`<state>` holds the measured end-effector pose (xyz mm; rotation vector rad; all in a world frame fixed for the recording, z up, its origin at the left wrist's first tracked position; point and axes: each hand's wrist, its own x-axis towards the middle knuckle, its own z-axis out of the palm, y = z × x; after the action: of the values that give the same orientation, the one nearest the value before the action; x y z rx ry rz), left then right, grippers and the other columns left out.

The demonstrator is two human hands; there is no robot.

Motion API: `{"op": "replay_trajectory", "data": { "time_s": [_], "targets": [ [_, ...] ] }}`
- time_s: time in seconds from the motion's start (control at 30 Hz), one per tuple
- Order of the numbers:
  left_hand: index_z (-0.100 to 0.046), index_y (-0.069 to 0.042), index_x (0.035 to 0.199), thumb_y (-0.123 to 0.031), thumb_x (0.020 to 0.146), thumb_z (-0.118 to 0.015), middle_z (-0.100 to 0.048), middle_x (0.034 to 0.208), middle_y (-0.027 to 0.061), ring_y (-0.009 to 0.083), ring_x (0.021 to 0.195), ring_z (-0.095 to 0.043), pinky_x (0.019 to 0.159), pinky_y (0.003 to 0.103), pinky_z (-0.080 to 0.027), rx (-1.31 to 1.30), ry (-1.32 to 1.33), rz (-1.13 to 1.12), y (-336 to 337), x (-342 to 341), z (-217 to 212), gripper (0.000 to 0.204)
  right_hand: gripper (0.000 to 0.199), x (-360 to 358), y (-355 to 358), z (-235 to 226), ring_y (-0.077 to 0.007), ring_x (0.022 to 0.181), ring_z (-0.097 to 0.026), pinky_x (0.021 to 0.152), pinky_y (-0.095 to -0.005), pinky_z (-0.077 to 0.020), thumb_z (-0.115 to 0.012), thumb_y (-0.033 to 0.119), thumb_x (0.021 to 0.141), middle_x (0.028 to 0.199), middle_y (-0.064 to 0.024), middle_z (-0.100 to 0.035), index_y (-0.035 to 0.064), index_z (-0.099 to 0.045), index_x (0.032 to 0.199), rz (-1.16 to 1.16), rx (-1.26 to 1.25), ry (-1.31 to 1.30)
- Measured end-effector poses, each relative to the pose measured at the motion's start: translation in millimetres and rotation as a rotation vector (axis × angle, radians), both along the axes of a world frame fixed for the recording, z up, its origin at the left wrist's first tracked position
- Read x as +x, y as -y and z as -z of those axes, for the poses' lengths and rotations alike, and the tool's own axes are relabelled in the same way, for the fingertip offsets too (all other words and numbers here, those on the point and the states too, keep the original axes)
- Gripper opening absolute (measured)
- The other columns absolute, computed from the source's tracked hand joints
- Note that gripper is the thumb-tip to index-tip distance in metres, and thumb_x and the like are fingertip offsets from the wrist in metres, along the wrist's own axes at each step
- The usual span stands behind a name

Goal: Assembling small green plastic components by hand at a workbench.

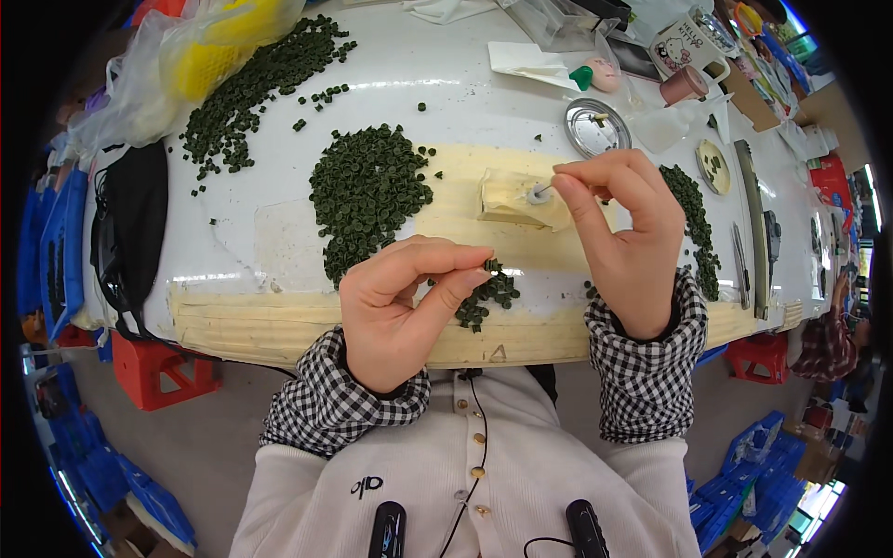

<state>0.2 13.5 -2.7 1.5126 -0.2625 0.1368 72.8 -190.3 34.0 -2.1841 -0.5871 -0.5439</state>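
My left hand [395, 302] is pinched closed, thumb against forefinger, on a small dark green round part [490, 266]. Below those fingertips lies a little heap of similar green parts [498, 293]. My right hand [637, 232] pinches the end of a thin metal rod [548, 187]. The rod's other end meets a small grey-white lump [536, 195] on a block wrapped in cream tape [502, 205]. Left of the block spreads a larger pile of dark green parts [372, 191].
More green parts [279, 79] lie at the far left, others [693, 223] at the right. A round metal lid [596, 127], tweezers [739, 265] and a mug [684, 48] stand or lie to the right. A black bag [130, 228] rests at the left edge.
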Motion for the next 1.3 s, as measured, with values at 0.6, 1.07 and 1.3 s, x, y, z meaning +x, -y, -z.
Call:
{"op": "replay_trajectory", "data": {
  "time_s": [0.6, 1.07, 1.3],
  "targets": [
    [-0.066, 0.005, 0.102, 0.01, 0.086, -0.063, -0.065, 0.096, 0.011, 0.0136, 0.084, -0.062, 0.073, 0.024, -0.051, 0.013, 0.012, 0.016, 0, 1, -2, 0.018, 0.007, -31, -23, -6, -0.017, 0.075, -0.064, 0.069, -0.0263, -0.0553, -0.063, 0.001, 0.089, 0.086, -0.0102, -0.062, -0.0045, -0.059, 0.091, -0.375, 0.463, -0.259],
    [-0.066, 0.005, 0.102, 0.008, 0.088, -0.061, -0.067, 0.097, 0.0129, 0.0133, 0.083, -0.062, 0.073, 0.024, -0.051, -0.016, 0.004, 0.002, 2, 1, -1, 0.016, 0.01, -22, -17, -8, -0.0112, 0.079, -0.064, 0.072, -0.0246, -0.0531, -0.059, 0.004, 0.094, 0.086, -0.0078, -0.063, -0.0036, -0.056, 0.099, -0.19, 0.479, -0.144],
    [-0.065, 0.005, 0.104, 0.007, 0.088, -0.061, -0.068, 0.096, 0.0131, 0.0129, 0.081, -0.062, 0.073, 0.024, -0.051, -0.026, -0.003, -0.008, 1, 1, 0, 0.016, 0.008, -2, -14, 4, -0.0277, 0.072, -0.06, 0.063, -0.0333, -0.0476, -0.067, 0.002, 0.083, 0.081, -0.0109, -0.061, 0.0004, -0.06, 0.086, 0.032, -0.04, 0.134]
  ]
}}
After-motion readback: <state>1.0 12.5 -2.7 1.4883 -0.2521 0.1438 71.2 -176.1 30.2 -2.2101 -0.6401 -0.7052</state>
